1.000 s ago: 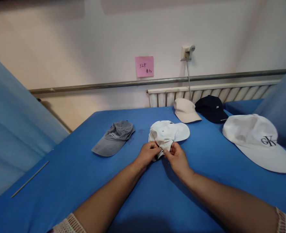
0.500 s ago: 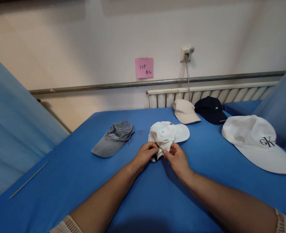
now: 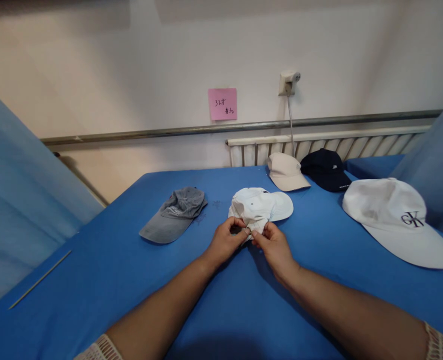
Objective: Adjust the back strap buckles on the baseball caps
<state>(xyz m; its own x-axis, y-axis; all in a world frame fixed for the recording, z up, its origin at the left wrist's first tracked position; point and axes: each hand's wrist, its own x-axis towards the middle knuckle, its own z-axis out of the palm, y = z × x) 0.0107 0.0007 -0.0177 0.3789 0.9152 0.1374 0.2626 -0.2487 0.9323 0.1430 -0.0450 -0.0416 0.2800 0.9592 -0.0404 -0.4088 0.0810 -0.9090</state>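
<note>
A small white baseball cap (image 3: 254, 204) rests on the blue-covered table (image 3: 221, 300), its brim pointing right. At its near edge, where the back strap is, my left hand (image 3: 229, 238) pinches the band between thumb and fingers. My right hand (image 3: 274, 244) grips the same band just to the right, thumb on top. The two thumbs almost meet. What lies between the fingertips is small and mostly covered by them. Left of the hands lies a grey baseball cap (image 3: 174, 215), brim toward the lower left.
A beige cap (image 3: 287, 171) and a navy cap (image 3: 325, 169) sit at the back right; a large white cap (image 3: 392, 215) is at the right. A thin stick (image 3: 40, 280) lies at the left. Behind are a radiator (image 3: 274, 149) and a metal rail (image 3: 183, 131). Blue curtains (image 3: 26, 200) hang at both sides.
My left thumb has come down and rightward over the band, closer to the right thumb. The right hand and the cap stay nearly in place; the view has shifted slightly.
</note>
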